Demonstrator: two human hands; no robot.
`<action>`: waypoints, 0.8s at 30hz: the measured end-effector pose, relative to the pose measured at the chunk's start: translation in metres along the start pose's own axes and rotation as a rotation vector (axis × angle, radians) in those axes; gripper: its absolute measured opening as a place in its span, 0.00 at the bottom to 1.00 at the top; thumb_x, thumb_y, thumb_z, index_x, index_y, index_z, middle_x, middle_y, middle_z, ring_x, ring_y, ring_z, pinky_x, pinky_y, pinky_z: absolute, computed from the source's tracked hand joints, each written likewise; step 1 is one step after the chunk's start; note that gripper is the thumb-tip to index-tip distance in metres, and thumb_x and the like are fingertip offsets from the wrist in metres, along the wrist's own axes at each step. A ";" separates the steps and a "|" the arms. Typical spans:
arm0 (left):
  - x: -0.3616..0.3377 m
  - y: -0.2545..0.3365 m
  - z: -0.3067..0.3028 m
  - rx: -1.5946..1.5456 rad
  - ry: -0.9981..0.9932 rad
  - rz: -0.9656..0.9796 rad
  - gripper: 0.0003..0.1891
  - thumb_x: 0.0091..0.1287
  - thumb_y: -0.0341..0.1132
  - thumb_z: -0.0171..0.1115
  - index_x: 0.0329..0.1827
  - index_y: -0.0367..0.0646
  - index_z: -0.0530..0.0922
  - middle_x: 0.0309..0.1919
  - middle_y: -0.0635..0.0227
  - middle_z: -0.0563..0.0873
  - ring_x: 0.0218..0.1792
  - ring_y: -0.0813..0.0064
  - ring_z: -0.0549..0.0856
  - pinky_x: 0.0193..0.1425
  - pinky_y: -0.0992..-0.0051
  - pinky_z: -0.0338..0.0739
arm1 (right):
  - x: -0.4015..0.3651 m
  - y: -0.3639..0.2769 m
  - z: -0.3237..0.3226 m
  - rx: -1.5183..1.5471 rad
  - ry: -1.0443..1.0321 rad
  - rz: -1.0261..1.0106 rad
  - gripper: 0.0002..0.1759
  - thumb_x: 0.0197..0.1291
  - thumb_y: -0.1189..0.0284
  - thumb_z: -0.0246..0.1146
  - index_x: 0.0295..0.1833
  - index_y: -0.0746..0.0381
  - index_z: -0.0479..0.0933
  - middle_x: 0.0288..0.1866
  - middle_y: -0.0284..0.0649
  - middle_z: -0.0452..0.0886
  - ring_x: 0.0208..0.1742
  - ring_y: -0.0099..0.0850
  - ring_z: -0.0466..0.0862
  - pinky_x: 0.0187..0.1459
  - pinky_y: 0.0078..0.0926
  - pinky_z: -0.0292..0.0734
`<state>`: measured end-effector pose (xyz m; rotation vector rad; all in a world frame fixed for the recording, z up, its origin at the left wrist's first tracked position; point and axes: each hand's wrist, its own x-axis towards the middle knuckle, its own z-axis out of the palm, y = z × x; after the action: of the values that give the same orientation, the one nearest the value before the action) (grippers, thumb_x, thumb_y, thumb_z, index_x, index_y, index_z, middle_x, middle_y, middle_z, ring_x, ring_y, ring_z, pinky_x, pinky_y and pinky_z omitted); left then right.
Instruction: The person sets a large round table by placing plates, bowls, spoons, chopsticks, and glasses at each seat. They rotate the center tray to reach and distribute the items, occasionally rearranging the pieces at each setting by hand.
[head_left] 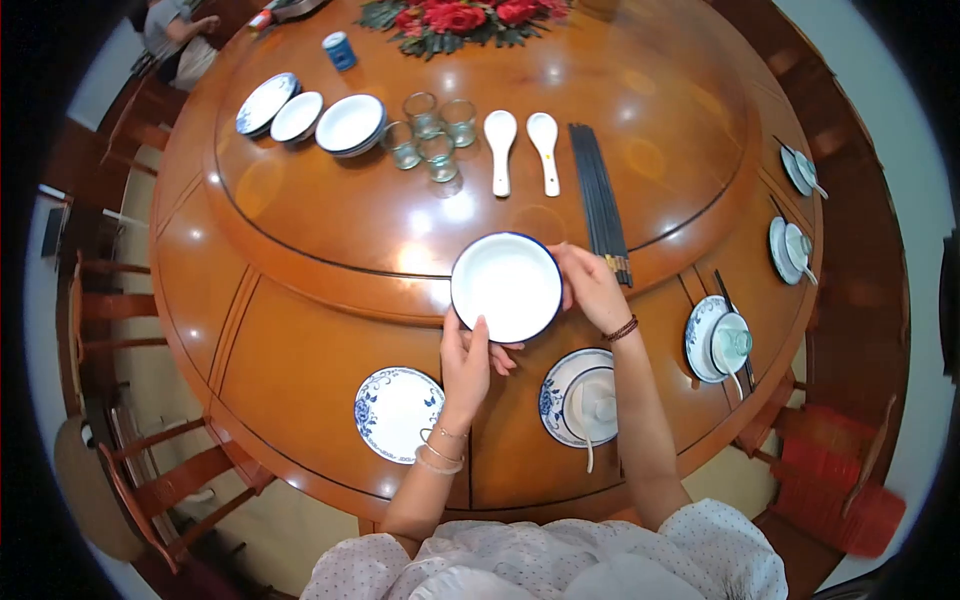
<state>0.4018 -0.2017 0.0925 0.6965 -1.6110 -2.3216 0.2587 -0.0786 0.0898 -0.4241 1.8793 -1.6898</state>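
A white bowl with a dark blue rim (506,286) is held up over the near edge of the raised round turntable (330,240). My left hand (468,360) grips its lower left side, thumb over the rim and fingers beneath. At its right side, my right hand (588,285) has its fingers closed on the rim. Below my left hand lies a blue-patterned plate (393,405) on the wooden table. Under my right forearm, another patterned plate (552,402) carries a small bowl (592,398) and a white spoon (589,455).
On the turntable are stacked bowls (350,122), stacked plates (266,103), several glasses (438,150), two white spoons (500,150), black chopsticks (598,195), a blue can (339,50) and red flowers (455,17). Place settings (706,335) line the right. A person (180,35) sits far left.
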 end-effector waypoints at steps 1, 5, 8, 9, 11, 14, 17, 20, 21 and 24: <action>0.003 0.004 -0.011 0.011 0.031 0.020 0.15 0.71 0.33 0.40 0.57 0.35 0.56 0.22 0.55 0.81 0.13 0.81 0.76 0.15 0.86 0.70 | 0.000 -0.003 0.011 -0.046 -0.016 0.041 0.20 0.66 0.61 0.50 0.46 0.67 0.76 0.19 0.31 0.74 0.16 0.16 0.71 0.20 0.14 0.67; 0.029 0.031 -0.054 0.075 0.131 0.154 0.15 0.70 0.33 0.41 0.55 0.33 0.60 0.21 0.55 0.81 0.12 0.80 0.75 0.14 0.84 0.70 | 0.022 -0.024 0.072 -0.110 -0.079 -0.083 0.19 0.62 0.68 0.54 0.54 0.68 0.70 0.23 0.37 0.76 0.19 0.22 0.75 0.21 0.21 0.70; 0.060 0.055 -0.087 0.132 0.200 0.227 0.14 0.70 0.33 0.41 0.55 0.36 0.60 0.21 0.57 0.80 0.11 0.81 0.74 0.13 0.84 0.69 | 0.058 -0.028 0.122 -0.144 -0.072 -0.231 0.32 0.62 0.70 0.52 0.67 0.69 0.49 0.24 0.45 0.78 0.19 0.29 0.78 0.22 0.27 0.71; 0.074 0.062 -0.100 0.107 0.196 0.259 0.15 0.70 0.34 0.42 0.56 0.37 0.60 0.20 0.59 0.80 0.11 0.82 0.73 0.13 0.84 0.68 | 0.070 -0.033 0.138 -0.157 -0.050 -0.240 0.33 0.62 0.72 0.52 0.68 0.68 0.47 0.27 0.42 0.76 0.20 0.26 0.76 0.22 0.23 0.71; 0.100 0.076 -0.122 0.082 0.197 0.293 0.15 0.70 0.34 0.42 0.56 0.37 0.59 0.20 0.60 0.79 0.11 0.83 0.73 0.13 0.84 0.68 | 0.103 -0.036 0.167 -0.231 0.018 -0.326 0.33 0.62 0.74 0.53 0.68 0.70 0.46 0.29 0.41 0.75 0.20 0.24 0.77 0.23 0.21 0.72; 0.130 0.097 -0.148 0.173 0.248 0.307 0.19 0.69 0.31 0.39 0.62 0.40 0.53 0.18 0.65 0.78 0.11 0.84 0.72 0.12 0.86 0.67 | 0.147 -0.035 0.203 -0.344 0.137 -0.416 0.30 0.60 0.73 0.54 0.65 0.71 0.53 0.30 0.44 0.76 0.20 0.28 0.79 0.22 0.24 0.74; 0.166 0.113 -0.177 0.192 0.221 0.333 0.19 0.68 0.30 0.40 0.62 0.39 0.53 0.18 0.66 0.77 0.11 0.84 0.72 0.12 0.85 0.67 | 0.187 -0.045 0.229 -0.424 0.188 -0.384 0.29 0.57 0.71 0.55 0.63 0.71 0.56 0.28 0.53 0.77 0.25 0.41 0.79 0.30 0.35 0.74; 0.206 0.135 -0.206 0.241 0.200 0.328 0.19 0.68 0.30 0.40 0.61 0.39 0.53 0.17 0.65 0.78 0.11 0.83 0.72 0.12 0.84 0.68 | 0.220 -0.079 0.251 -0.485 0.117 -0.145 0.30 0.56 0.70 0.54 0.62 0.72 0.56 0.33 0.62 0.78 0.38 0.54 0.79 0.43 0.43 0.74; 0.223 0.140 -0.217 0.253 0.192 0.357 0.19 0.67 0.31 0.41 0.60 0.39 0.53 0.18 0.64 0.78 0.11 0.82 0.73 0.12 0.82 0.69 | 0.241 -0.076 0.260 -0.500 0.131 -0.202 0.30 0.56 0.70 0.54 0.62 0.72 0.57 0.36 0.62 0.78 0.40 0.54 0.79 0.45 0.43 0.73; 0.264 0.156 -0.241 0.259 0.212 0.357 0.17 0.68 0.32 0.42 0.59 0.40 0.56 0.20 0.63 0.80 0.13 0.82 0.74 0.13 0.82 0.69 | 0.295 -0.088 0.281 -0.616 0.171 -0.242 0.28 0.55 0.71 0.56 0.59 0.74 0.59 0.43 0.64 0.76 0.47 0.54 0.77 0.50 0.40 0.71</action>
<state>0.2834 -0.5734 0.1031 0.6207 -1.7838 -1.7515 0.1835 -0.4881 0.1061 -0.7925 2.5565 -1.2811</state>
